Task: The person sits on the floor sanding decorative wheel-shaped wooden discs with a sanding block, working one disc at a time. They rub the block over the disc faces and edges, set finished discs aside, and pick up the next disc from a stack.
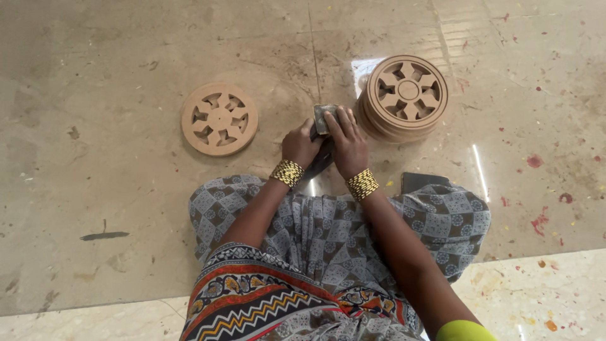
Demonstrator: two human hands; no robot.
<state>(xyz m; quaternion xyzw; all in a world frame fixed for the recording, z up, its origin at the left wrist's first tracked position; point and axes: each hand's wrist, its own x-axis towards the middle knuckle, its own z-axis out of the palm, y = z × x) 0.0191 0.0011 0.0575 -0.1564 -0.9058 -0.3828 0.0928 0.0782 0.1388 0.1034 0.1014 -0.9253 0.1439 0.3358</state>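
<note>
My left hand (299,144) and my right hand (346,141) are together just beyond my knees, both gripping a small grey sheet (324,117) that looks like sandpaper, wrapped over something dark; what lies under it is hidden. Gold bangles sit on both wrists. A single round wooden disc with cut-out spokes (219,119) lies flat on the floor to the left of my hands. To the right, touching distance from my right hand, stands a stack of several similar carved discs (404,96).
I sit cross-legged on a beige marble floor (101,158) with red paint specks at the right and a dark smear at the left. A dark flat piece (420,180) lies by my right knee. My patterned grey cloth covers my lap.
</note>
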